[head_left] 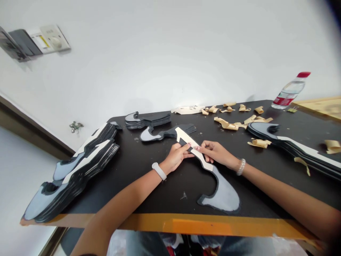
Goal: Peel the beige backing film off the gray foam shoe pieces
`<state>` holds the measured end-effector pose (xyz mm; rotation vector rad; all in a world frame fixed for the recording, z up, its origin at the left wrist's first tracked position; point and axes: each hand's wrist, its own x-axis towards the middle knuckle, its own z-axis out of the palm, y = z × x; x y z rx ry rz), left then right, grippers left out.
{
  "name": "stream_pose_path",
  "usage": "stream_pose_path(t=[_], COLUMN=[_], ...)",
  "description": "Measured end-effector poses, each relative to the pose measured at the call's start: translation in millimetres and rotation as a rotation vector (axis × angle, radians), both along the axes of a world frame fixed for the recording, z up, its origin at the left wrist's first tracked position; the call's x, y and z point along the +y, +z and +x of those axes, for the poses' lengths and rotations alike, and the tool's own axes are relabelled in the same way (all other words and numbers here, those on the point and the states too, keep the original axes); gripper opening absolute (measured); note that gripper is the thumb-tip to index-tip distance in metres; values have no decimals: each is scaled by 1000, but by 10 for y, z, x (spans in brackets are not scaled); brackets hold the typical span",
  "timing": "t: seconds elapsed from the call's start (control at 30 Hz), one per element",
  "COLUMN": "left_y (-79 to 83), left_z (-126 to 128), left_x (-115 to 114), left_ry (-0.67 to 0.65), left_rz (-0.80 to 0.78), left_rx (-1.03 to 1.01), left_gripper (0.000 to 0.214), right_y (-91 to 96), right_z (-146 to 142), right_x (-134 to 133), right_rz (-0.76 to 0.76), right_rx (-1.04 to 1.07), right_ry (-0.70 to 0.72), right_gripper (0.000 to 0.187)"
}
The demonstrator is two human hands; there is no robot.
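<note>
Between my two hands is a flat dark shoe upper piece (222, 190), with a grey curved toe end toward me and a cream strip (198, 155) along its narrow part. My left hand (178, 156) pinches the piece from the left, thumb on top of the strip. From the right, my right hand (213, 151) grips the strip's edge between thumb and fingers. Behind my hands lie a few similar pieces (151, 135), partly overlapped by the held one.
Stacks of similar pieces stand on the black table (170, 195) at the left (77, 174), the back (146, 121) and the right (293, 145). Curled paper scraps (229, 124) lie at the back right, near a water bottle (289, 92). Orange tape (197, 226) covers the front edge.
</note>
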<state>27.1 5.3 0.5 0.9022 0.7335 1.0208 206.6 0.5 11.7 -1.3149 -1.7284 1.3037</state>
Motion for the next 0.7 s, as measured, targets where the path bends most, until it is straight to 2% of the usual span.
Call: stream_pose_path(t=[0.27, 0.53, 0.7], left_y=[44, -19, -34], left_z=[5, 23, 20], left_x=[-5, -16, -11], left_ry=[97, 2, 4], left_rz=[-34, 76, 111], left_rx=[-90, 22, 90], left_gripper=[10, 22, 29], right_y=[10, -14, -28], right_z=[89, 95, 74], right_x=[45, 53, 62], right_rz=[46, 55, 47], right_rx=[-18, 4, 21], right_ry=[130, 149, 166], right_gripper=[43, 43, 42])
